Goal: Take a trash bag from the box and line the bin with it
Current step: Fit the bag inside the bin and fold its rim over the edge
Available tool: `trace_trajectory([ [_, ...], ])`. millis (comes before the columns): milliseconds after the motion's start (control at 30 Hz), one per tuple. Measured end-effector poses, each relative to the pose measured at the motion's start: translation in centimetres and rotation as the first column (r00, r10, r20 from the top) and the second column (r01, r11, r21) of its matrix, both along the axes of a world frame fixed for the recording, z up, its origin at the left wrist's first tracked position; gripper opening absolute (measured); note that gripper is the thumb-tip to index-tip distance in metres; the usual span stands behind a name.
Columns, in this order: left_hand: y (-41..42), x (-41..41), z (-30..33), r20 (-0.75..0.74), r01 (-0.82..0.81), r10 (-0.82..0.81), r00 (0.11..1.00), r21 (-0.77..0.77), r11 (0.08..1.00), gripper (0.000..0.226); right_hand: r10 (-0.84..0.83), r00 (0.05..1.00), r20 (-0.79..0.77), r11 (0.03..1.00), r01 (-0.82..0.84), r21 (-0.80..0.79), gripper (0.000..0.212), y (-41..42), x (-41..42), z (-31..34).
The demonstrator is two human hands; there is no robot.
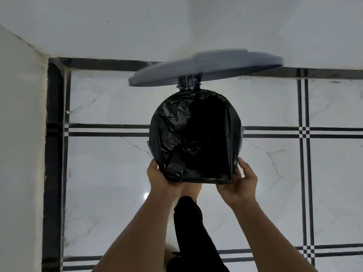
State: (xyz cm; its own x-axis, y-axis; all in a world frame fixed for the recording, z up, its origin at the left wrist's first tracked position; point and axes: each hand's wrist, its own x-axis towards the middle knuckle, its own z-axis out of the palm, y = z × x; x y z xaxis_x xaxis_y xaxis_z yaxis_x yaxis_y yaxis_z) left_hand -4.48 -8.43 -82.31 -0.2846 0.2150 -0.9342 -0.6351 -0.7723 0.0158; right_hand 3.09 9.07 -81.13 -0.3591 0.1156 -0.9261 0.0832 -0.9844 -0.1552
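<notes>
At the near rim, both hands [202, 178] clutch the trash bag [194, 134] lining the upright bin [242, 130].

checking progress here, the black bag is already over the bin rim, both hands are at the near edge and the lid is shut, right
Not quite: the lid is up, not shut, standing open on its hinge at the far side of the bin, as the head view shows. The rest holds: the black bag is over the rim, and the left hand and right hand are at the near edge.

Glossy white marble-patterned tiled floor [110, 169] crossed by black double stripes, meeting a plain white painted wall [137, 26] behind.
</notes>
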Motion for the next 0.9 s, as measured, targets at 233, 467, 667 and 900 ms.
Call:
trace_trajectory([
  [233,-1.8,1.8,-1.0,-0.063,0.078,-0.079,0.995,-0.016,0.997,0.055,-0.023,0.998,-0.058,0.999,0.025,0.032,0.022,0.0,0.2,-1.6],
  [467,-1.6,0.4,-1.7,0.079,0.165,-0.157,0.984,-0.095,0.982,0.045,0.013,0.996,-0.086,0.996,-0.005,0.088,0.033,0.4,0.0,-3.2],
  [667,-1.1,-1.0,-2.0,0.18,0.186,-0.156,0.971,-0.164,0.969,0.033,0.263,0.942,0.209,0.955,-0.286,0.083,0.03,0.9,-1.7,-2.2],
  [900,-3.2,-2.1,-0.5,0.081,0.157,-0.142,0.987,-0.241,0.958,0.025,0.315,0.831,0.458,0.801,-0.492,0.341,0.019,5.0,-4.0,0.8],
])
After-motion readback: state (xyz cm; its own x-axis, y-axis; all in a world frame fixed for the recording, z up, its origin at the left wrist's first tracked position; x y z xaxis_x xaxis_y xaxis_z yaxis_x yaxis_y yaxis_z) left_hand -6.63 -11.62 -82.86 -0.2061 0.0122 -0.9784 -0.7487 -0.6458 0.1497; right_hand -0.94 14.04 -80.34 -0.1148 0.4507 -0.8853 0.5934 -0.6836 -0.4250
